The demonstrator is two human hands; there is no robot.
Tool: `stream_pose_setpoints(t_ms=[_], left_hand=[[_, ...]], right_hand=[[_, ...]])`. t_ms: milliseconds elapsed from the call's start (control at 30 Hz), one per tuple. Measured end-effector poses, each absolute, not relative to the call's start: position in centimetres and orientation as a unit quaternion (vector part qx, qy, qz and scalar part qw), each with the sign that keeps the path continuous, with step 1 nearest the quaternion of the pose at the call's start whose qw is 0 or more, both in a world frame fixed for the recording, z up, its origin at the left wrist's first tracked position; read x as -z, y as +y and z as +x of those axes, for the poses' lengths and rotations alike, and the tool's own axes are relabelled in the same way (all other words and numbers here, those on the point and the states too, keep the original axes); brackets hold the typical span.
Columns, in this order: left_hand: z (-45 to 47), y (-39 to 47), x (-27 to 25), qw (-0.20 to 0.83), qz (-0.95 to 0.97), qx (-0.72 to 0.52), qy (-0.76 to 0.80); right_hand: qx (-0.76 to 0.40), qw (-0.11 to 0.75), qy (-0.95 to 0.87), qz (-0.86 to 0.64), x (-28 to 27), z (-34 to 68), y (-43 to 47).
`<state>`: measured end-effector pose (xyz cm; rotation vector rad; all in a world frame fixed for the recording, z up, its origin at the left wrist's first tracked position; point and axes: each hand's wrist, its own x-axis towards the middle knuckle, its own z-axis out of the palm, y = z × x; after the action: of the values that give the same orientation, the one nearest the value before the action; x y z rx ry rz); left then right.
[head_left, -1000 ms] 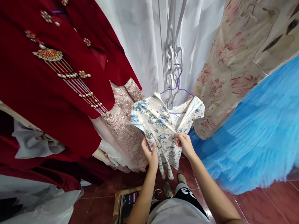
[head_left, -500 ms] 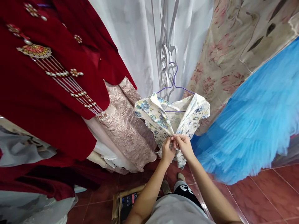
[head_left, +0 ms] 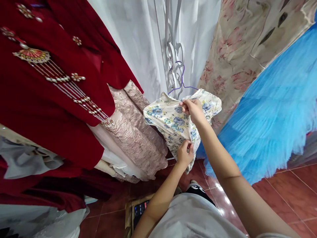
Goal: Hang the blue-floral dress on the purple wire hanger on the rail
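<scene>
Head view: short-sleeved blue-floral garment (head_left: 170,119) mid-frame on purple hanger (head_left: 182,85); right hand (head_left: 194,110) pinches its neckline edge, fingers closed; left hand (head_left: 184,154), lower, pinches front, fingertips nearly together.

Near the grey shirt (head_left: 190,216), white figures (head_left: 197,188) on black shorts (head_left: 207,198) and small text on a phone (head_left: 140,209) cannot be clearly read.

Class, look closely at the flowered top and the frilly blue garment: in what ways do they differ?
The flowered top is pale with printed flowers; the blue garment shows no print.
The flowered top looks smooth with soft folds, while the blue garment falls in ruffled layers.
Both the left hand and right hand pinch the flowered top; neither touches the blue garment.
Both include blue.
</scene>
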<state>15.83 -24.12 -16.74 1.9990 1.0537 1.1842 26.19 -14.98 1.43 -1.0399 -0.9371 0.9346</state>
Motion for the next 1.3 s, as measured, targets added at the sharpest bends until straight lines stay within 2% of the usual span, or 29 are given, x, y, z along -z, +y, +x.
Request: stream_pose_setpoints(t_ms=[233, 333, 433, 533, 633, 733, 833, 1000, 1167, 1300], left_hand=[[16.5, -26.0, 19.1, 0.297, 0.767, -0.429, 0.374], [16.1, -25.6, 18.6, 0.306, 0.762, -0.445, 0.357], [14.7, -22.7, 14.3, 0.24, 0.751, -0.519, 0.33], [13.5, -18.3, 7.3, 0.105, 0.74, -0.581, 0.323], [13.3, -14.3, 0.8, 0.012, 0.803, -0.515, 0.3], [13.6, -12.0, -2.7, -0.024, 0.864, -0.416, 0.284], [14.1, -11.5, -3.5, -0.042, 0.869, -0.398, 0.292], [15.0, -12.2, -3.1, -0.064, 0.841, -0.453, 0.287], [15.0, -11.8, -3.3, -0.067, 0.803, -0.512, 0.298], [14.4, -11.1, -3.6, -0.078, 0.804, -0.503, 0.306]], right_hand=[[-0.393, 0.7, -0.406, -0.437, -2.4, 27.1, -14.3], [-0.382, 0.694, -0.431, -0.432, -2.6, 27.4, -14.7], [-0.371, 0.678, -0.455, -0.442, -2.0, 27.8, -15.8], [-0.375, 0.662, -0.469, -0.449, -1.3, 28.2, -16.8], [-0.381, 0.653, -0.485, -0.44, -0.9, 28.6, -17.0], [-0.385, 0.649, -0.49, -0.436, -0.5, 28.7, -16.6], [-0.391, 0.651, -0.492, -0.426, 0.5, 28.2, -16.1], [-0.385, 0.68, -0.471, -0.41, 1.8, 27.3, -15.5], [-0.395, 0.662, -0.491, -0.407, 1.6, 27.4, -15.3], [-0.394, 0.633, -0.517, -0.42, 1.8, 27.7, -15.6]])
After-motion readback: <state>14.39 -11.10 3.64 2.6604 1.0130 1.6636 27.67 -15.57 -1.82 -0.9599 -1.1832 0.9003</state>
